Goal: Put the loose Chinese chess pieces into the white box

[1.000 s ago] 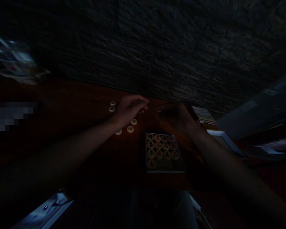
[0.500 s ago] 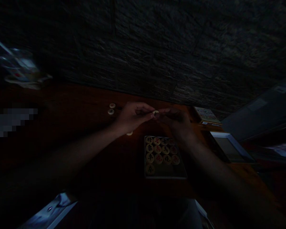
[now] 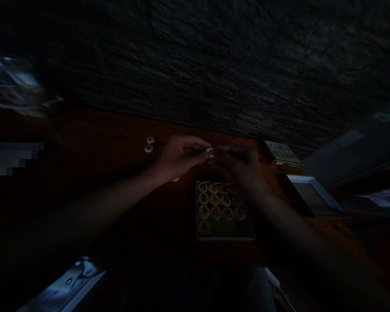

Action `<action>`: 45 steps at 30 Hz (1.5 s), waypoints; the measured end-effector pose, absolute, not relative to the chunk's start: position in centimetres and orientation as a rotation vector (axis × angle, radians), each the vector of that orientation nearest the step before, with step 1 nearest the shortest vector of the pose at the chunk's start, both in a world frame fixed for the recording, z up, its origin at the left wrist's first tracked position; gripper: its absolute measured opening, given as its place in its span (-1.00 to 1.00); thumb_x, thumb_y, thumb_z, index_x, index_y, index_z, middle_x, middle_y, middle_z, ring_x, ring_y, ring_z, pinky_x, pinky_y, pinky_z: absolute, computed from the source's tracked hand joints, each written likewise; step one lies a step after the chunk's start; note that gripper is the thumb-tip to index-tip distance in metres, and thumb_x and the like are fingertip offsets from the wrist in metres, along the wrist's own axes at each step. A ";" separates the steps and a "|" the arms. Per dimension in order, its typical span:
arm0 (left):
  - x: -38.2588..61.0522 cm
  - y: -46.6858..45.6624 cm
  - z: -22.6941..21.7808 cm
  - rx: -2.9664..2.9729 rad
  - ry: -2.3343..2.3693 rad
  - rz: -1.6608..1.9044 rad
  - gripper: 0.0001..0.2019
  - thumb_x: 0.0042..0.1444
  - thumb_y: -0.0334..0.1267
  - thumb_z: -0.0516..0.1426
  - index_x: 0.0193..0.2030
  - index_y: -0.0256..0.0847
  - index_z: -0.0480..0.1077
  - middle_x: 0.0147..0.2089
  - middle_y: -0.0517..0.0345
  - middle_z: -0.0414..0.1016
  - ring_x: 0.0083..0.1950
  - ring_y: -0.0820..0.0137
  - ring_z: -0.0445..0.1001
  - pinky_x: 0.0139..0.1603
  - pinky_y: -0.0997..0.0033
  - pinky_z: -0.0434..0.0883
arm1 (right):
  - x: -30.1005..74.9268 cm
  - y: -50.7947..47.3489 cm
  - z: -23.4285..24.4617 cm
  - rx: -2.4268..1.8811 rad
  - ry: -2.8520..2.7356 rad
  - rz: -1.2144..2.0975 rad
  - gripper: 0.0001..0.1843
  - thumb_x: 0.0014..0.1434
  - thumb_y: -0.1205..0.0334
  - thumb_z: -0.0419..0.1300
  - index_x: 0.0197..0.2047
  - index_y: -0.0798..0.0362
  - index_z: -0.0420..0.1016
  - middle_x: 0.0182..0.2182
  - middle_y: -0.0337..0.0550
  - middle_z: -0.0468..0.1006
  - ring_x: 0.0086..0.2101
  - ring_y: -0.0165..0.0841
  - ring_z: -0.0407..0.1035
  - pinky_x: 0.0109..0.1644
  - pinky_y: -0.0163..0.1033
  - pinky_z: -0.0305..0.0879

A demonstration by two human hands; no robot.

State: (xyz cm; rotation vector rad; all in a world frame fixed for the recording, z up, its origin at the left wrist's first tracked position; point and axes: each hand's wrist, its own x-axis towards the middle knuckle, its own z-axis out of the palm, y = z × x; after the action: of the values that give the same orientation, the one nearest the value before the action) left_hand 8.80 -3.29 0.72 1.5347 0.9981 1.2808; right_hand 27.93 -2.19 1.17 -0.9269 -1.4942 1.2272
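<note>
A small round Chinese chess piece point(image 3: 209, 152) is pinched between my left hand point(image 3: 179, 157) and my right hand point(image 3: 242, 163), above the table. Fingertips of both hands close on it from either side. Below them lies a shallow square box point(image 3: 225, 237) with rows of Chinese chess pieces point(image 3: 215, 199), some marked in red and some in black. Its bottom row holds one piece point(image 3: 204, 227) at the left. Two loose pieces point(image 3: 148, 148) lie left of my left hand, and another point(image 3: 175, 179) shows partly beneath my left wrist.
A dark stone wall point(image 3: 188, 78) runs behind the wooden table point(image 3: 100, 130). To the right are a box with a printed top point(image 3: 282, 151) and an open box part with pale edges point(image 3: 315, 197). A blurred plastic cup point(image 3: 22, 84) stands at the far left.
Both hands still hold the piece, which has turned and tilted between the fingers. The whole view has shifted slightly, and the boxed pieces keep their places.
</note>
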 end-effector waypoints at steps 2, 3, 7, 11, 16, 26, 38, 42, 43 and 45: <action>8.8 -3.4 0.8 1.429 0.963 1.275 -0.77 0.11 -0.24 0.41 -0.10 -0.26 0.67 -0.15 -0.02 0.76 -0.15 0.27 0.74 -0.01 0.23 0.65 | 28.0 -2.2 1.2 -0.917 -1.496 1.217 -0.63 0.04 -0.06 0.55 -0.25 0.07 0.75 -0.36 -0.11 0.76 -0.38 -0.30 0.64 -0.21 -0.18 0.64; 8.8 -3.4 0.8 1.377 0.930 1.272 -0.77 0.12 -0.22 0.42 -0.11 -0.27 0.68 -0.14 -0.02 0.76 -0.14 0.26 0.74 0.02 0.19 0.66 | 28.0 -2.2 1.2 -0.916 -1.501 1.204 -0.63 0.02 -0.04 0.57 -0.24 0.06 0.76 -0.37 -0.12 0.76 -0.38 -0.30 0.64 -0.22 -0.19 0.63; 8.7 -3.5 0.7 1.317 0.852 1.257 -0.79 0.11 -0.22 0.44 -0.14 -0.25 0.70 -0.17 -0.01 0.77 -0.16 0.26 0.75 0.05 0.15 0.68 | 28.2 -2.2 1.3 -0.930 -1.545 1.140 -0.60 -0.07 -0.03 0.63 -0.28 0.08 0.74 -0.45 -0.15 0.72 -0.46 -0.36 0.57 -0.34 -0.27 0.53; 8.7 -3.6 0.7 1.456 0.879 1.255 -0.76 0.08 -0.23 0.45 -0.10 -0.22 0.71 -0.14 -0.01 0.77 -0.13 0.24 0.75 0.02 0.22 0.67 | 28.1 -2.3 1.5 -0.953 -1.579 1.082 -0.59 -0.03 -0.08 0.61 -0.33 0.08 0.73 -0.44 -0.12 0.72 -0.46 -0.36 0.53 -0.36 -0.28 0.47; 8.8 -3.5 0.8 1.515 0.882 1.254 -0.72 0.04 -0.24 0.46 -0.08 -0.22 0.70 -0.09 -0.03 0.77 -0.08 0.23 0.75 0.04 0.24 0.65 | 27.8 -2.5 1.7 -0.948 -1.548 1.124 -0.58 0.01 -0.15 0.57 -0.38 0.05 0.72 -0.46 -0.13 0.71 -0.46 -0.36 0.54 -0.34 -0.26 0.51; 8.9 -3.7 0.8 1.226 0.874 1.296 -0.80 0.10 -0.27 0.45 -0.13 -0.25 0.70 -0.16 -0.01 0.76 -0.17 0.24 0.76 0.03 0.15 0.69 | 28.1 -2.6 1.5 -0.930 -1.529 1.169 -0.78 0.07 0.10 0.53 -0.24 0.02 0.78 -0.39 -0.17 0.74 -0.39 -0.34 0.59 -0.22 -0.22 0.56; 8.9 -4.0 1.3 1.246 0.845 1.226 -0.87 0.10 -0.34 0.42 -0.18 -0.24 0.73 -0.23 0.02 0.77 -0.20 0.25 0.77 -0.05 0.24 0.70 | 27.8 -2.8 1.7 -0.951 -1.507 1.098 -0.65 -0.11 0.03 0.65 -0.36 0.06 0.73 -0.44 -0.18 0.71 -0.46 -0.39 0.51 -0.35 -0.29 0.45; 8.7 -3.8 1.0 1.337 0.799 1.174 -0.77 0.08 -0.33 0.44 -0.09 -0.24 0.72 -0.17 0.00 0.78 -0.14 0.24 0.77 0.00 0.26 0.68 | 27.7 -2.9 1.9 -0.964 -1.455 1.132 -0.62 -0.09 -0.06 0.64 -0.40 0.05 0.72 -0.49 -0.19 0.69 -0.49 -0.40 0.50 -0.38 -0.30 0.44; 8.7 -3.7 0.9 1.362 0.800 1.179 -0.75 0.07 -0.32 0.46 -0.08 -0.23 0.71 -0.14 -0.01 0.78 -0.12 0.24 0.77 0.01 0.27 0.67 | 27.6 -3.0 1.9 -0.968 -1.442 1.144 -0.62 -0.09 -0.07 0.64 -0.40 0.05 0.72 -0.49 -0.19 0.69 -0.49 -0.40 0.51 -0.37 -0.30 0.45; 8.6 -3.7 0.7 1.395 0.810 1.212 -0.70 0.03 -0.29 0.49 -0.07 -0.22 0.71 -0.12 -0.02 0.78 -0.11 0.23 0.76 0.01 0.26 0.66 | 27.7 -3.0 1.9 -0.965 -1.443 1.164 -0.63 -0.05 -0.08 0.62 -0.40 0.04 0.74 -0.49 -0.18 0.69 -0.48 -0.39 0.52 -0.35 -0.29 0.47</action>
State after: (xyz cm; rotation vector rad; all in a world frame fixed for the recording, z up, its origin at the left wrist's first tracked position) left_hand 8.63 -3.67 0.68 1.3952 0.8098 1.2120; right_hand 27.65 -2.98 1.93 -0.9655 -1.4435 1.1636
